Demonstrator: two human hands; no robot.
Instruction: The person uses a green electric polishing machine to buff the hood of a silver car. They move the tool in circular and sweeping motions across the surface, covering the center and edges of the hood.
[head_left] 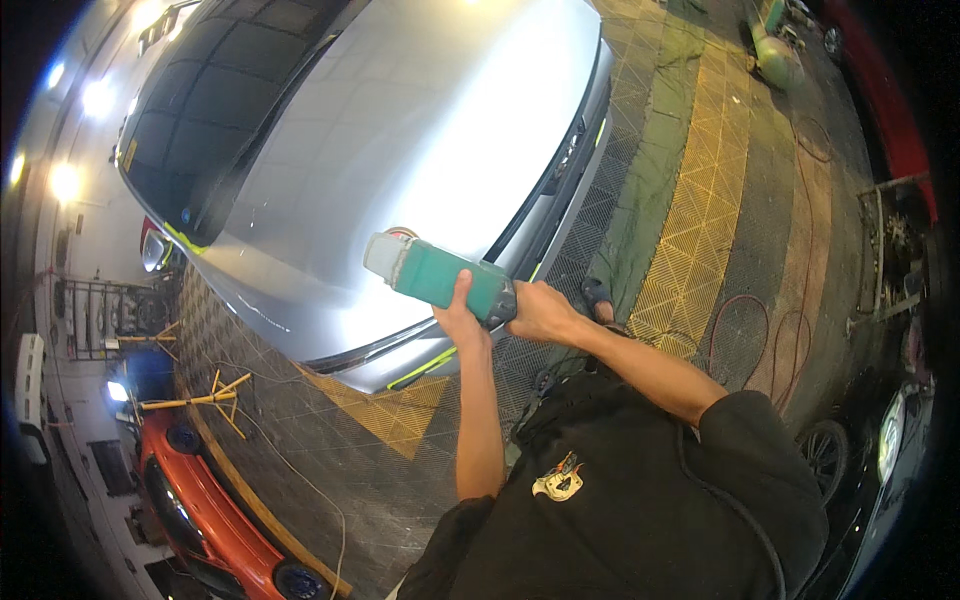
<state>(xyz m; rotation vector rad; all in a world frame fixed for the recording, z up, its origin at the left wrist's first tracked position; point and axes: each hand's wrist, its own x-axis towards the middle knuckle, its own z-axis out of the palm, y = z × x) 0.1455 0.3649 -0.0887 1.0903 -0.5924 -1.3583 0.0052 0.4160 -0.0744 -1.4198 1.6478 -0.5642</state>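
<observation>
My left hand [462,318] grips the side of a teal power polisher [437,274] from below, thumb lying over its body. My right hand [543,312] is wrapped round the tool's dark rear end. The polisher's grey head points left, over the front of a silver car hood [330,190]. Just past the head, part of a round reddish pad [402,232] shows; the rest is hidden, so contact with the paint cannot be made out. Yellow-green masking tape [422,368] runs along the hood's near front edge.
A power cable [300,480] trails over the dark and yellow floor tiles at left. Beyond it stand a yellow stand [205,398] and an orange car [200,500]. At right are a coiled hose [740,330], a green tank [778,62] and a dark car [890,470].
</observation>
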